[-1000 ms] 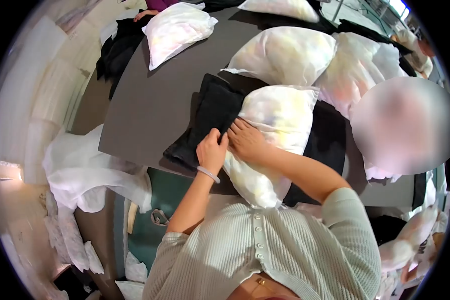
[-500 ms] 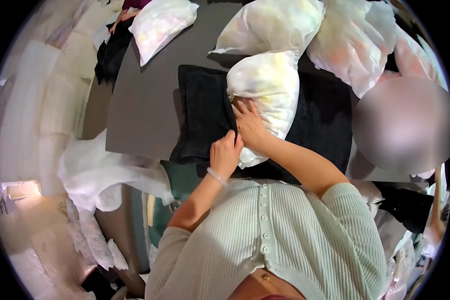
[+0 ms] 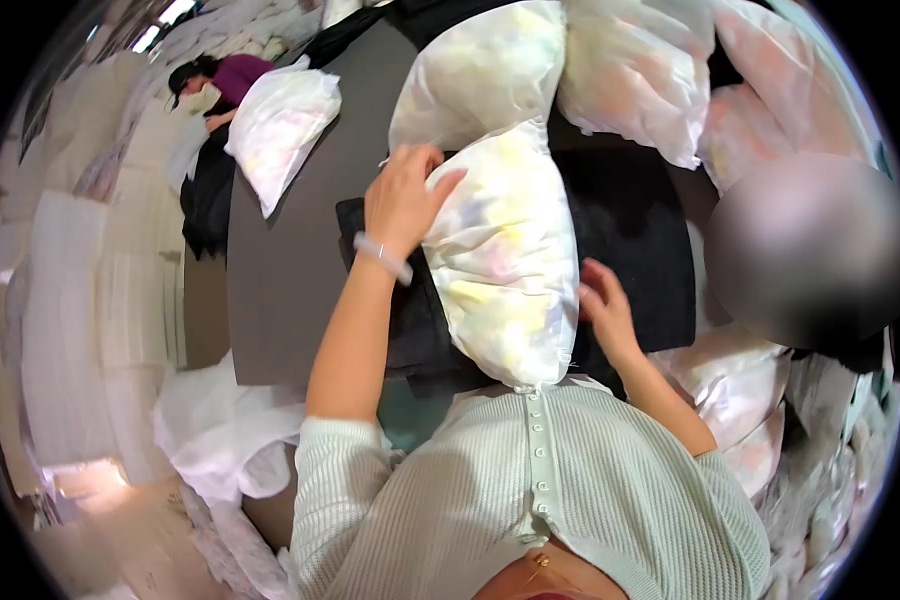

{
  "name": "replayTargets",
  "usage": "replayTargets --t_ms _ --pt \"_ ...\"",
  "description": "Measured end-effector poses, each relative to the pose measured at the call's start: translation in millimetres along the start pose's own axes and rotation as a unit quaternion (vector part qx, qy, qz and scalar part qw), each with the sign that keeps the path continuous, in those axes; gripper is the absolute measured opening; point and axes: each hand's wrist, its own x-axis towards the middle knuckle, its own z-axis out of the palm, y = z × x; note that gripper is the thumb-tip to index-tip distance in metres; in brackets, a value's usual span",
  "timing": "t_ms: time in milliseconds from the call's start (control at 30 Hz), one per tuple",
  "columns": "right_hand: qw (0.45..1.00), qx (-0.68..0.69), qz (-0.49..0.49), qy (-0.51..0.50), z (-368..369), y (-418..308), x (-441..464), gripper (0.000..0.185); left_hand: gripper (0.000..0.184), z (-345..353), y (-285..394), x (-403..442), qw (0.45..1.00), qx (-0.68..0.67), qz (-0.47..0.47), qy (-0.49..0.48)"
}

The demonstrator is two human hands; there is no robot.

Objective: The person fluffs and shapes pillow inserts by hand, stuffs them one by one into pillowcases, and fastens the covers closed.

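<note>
A plump white pillow [image 3: 500, 260], with pale coloured filling showing through, lies lengthwise in front of me. Beneath it a black cloth cover [image 3: 635, 230] is spread on the table, its left part [image 3: 415, 320] showing past the pillow. My left hand [image 3: 406, 195] is at the pillow's upper left edge, thumb apart from the fingers, holding nothing. On the other side, my right hand [image 3: 610, 310] has loosely bent, parted fingers beside the pillow's right edge; whether the fingertips touch it is hard to see.
More stuffed white pillows [image 3: 485, 75] lie along the far side of the grey table [image 3: 285, 300], and another pillow [image 3: 285, 125] rests at its far left. Beyond that one is a person [image 3: 240, 75] in a purple top. White cloth [image 3: 230, 430] hangs by the near left corner.
My left hand has let go of the black cover's edge and moved up. My right hand has left the pillow's top for its right side. The cover's left part now lies under the pillow.
</note>
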Motion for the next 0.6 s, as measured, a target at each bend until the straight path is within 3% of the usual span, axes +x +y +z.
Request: replayTargets --t_ms 33,100,167,200,233,300,367,400,433,467,533,600 --pt "0.993 0.016 0.092 -0.073 3 -21 -17 0.060 0.037 19 -9 32 0.999 -0.022 0.027 -0.013" --pt "0.985 -0.032 0.100 -0.139 17 -21 -39 0.071 0.043 69 -29 85 0.996 -0.049 0.066 -0.034" --pt "0.989 -0.059 0.052 -0.122 34 -5 -47 0.073 0.062 109 -29 118 0.926 -0.235 -0.093 -0.281" --pt "0.992 0.045 0.077 -0.094 44 -6 -46 0.070 0.062 116 -21 118 0.923 -0.234 -0.079 -0.295" --pt "0.982 0.149 0.097 -0.066 52 -10 -42 0.068 0.066 118 -12 113 0.937 -0.193 -0.020 -0.292" --pt "0.973 0.191 0.130 -0.022 63 -31 -34 0.064 0.065 90 15 80 0.961 -0.104 0.096 -0.235" --pt "0.960 0.248 0.131 -0.025 73 -6 -15 0.059 0.062 54 18 43 0.934 -0.039 0.258 -0.244" --pt "0.958 0.256 0.130 -0.014 76 -21 -12 0.059 0.061 42 10 23 0.906 -0.089 0.317 -0.264" --pt "0.944 0.282 0.174 -0.006 81 -53 -14 0.061 0.066 23 10 -2 0.903 -0.123 0.299 -0.282" --pt "0.929 0.302 0.213 -0.002 88 -80 -14 0.064 0.081 13 -3 -24 0.903 -0.083 0.352 -0.233" --pt "0.946 0.267 0.177 -0.048 112 -94 -15 0.062 0.092 -21 -2 -56 0.921 0.010 0.332 -0.201" --pt "0.967 0.173 0.146 -0.119 127 -105 -13 0.060 0.084 -27 -17 -67 0.937 0.032 0.305 -0.167"
